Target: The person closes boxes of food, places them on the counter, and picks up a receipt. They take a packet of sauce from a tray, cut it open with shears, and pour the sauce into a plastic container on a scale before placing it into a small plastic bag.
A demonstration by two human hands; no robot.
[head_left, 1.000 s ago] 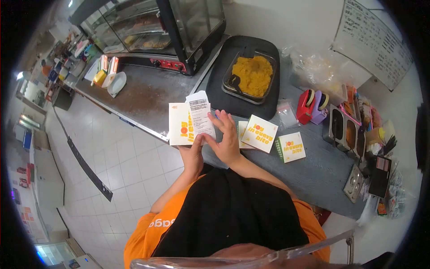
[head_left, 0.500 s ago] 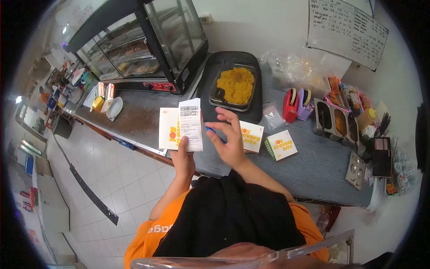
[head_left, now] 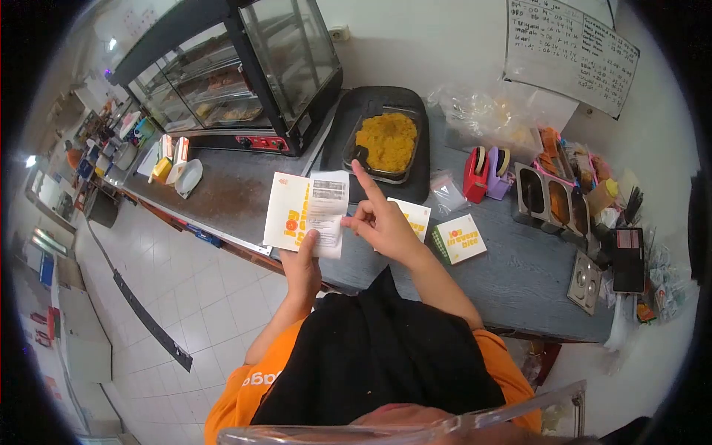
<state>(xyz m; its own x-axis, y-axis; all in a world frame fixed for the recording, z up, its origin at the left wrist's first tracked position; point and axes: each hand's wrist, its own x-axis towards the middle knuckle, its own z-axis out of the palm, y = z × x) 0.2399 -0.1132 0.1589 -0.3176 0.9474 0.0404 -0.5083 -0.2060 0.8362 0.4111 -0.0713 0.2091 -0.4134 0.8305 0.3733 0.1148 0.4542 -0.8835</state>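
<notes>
By the counter (head_left: 512, 289), left hand (head_left: 300, 273) clamped on white box (head_left: 285, 213) and receipt (head_left: 328, 194); right hand (head_left: 391, 231) half-curled at receipt's edge, grip unclear; receipt could slip if left thumb eases.

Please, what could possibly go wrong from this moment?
The receipt lies over the white printed box, under the thumb of the left hand; it might slip off if that thumb lifts.
In this view, the box overlaps the front edge of the dark worktop; a loosened grip could perhaps drop it onto the tiled floor.
</notes>
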